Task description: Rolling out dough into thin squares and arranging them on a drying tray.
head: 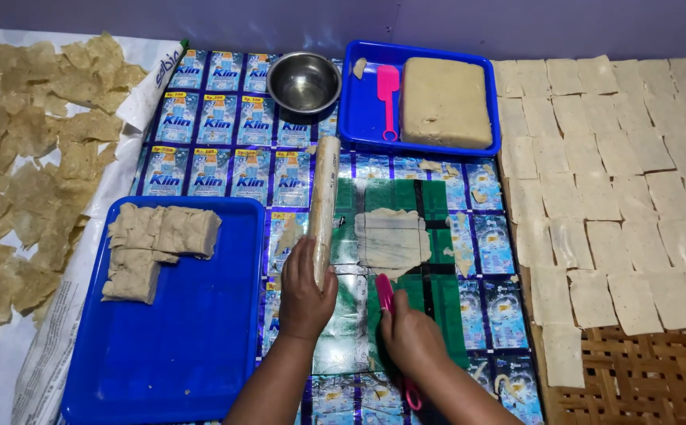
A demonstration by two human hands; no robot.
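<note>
While the left hand (305,293) grips the rolling pin (323,206), the right hand (411,337) is closed around a pink scraper (387,295).

Even overhead light, soft shadows, glare on foil mat (343,315), sharp focus

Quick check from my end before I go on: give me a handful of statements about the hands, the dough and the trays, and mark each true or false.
1. The left hand grips the rolling pin. True.
2. The right hand holds a metal spoon. False: it holds a pink scraper at the flattened dough sheet.
3. The steel bowl is full of dough. False: it looks empty.
4. The small blue tray holds a large dough block and a pink spatula. True.
5. The large blue tray holds stacked dough pieces. True.
</note>
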